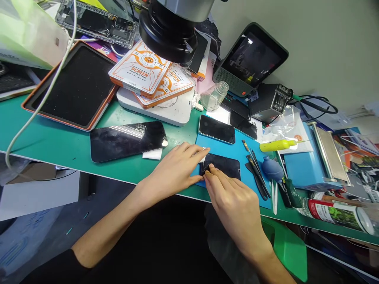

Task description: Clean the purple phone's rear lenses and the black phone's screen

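Lying on the blue mat (211,145) in the head view, a black smartphone (226,165), left hand (174,167) palm-down at its left end, fingers slightly spread, right hand (233,197) arched over its near edge, fingertips bunched, any pinched item not discernible.

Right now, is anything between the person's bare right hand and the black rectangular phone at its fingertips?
Nothing visible: the right hand is at the left end of the black rectangular phone on the blue mat.
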### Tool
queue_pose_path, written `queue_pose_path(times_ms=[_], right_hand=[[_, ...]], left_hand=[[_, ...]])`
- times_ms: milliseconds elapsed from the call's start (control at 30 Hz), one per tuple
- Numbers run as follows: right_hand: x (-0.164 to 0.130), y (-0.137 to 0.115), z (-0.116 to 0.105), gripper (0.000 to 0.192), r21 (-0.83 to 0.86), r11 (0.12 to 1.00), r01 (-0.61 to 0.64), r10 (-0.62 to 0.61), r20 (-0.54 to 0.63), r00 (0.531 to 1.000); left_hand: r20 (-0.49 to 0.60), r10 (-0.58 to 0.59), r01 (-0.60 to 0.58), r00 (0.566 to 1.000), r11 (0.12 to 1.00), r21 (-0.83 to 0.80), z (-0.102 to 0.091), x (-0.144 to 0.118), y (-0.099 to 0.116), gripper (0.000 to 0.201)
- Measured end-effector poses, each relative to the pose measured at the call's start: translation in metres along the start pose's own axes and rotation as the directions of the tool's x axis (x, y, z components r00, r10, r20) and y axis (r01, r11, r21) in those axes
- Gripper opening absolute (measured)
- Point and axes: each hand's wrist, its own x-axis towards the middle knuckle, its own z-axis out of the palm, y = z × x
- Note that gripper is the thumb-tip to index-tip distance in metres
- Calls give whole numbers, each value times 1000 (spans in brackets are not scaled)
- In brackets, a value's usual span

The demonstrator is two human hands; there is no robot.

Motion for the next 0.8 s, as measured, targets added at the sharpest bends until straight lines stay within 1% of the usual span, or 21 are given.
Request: queue_pose_path(times_ms=[133,433,800], right_hand=[[0,2,-1,14,5,1000,13,-13,3,1000],[-2,-5,0,17,-34,999,-2,2,14,1000],[-2,-4,2,17,-41,999,-9,10,3,1000]], left_hand=[[-4,7,-7,1000,1000,-10,-2,-1,1,54],[-41,-15,14,999,999,-30,3,-3,-2,52],[-46,-24,22,999,999,-39,5,-3,-2,53]])
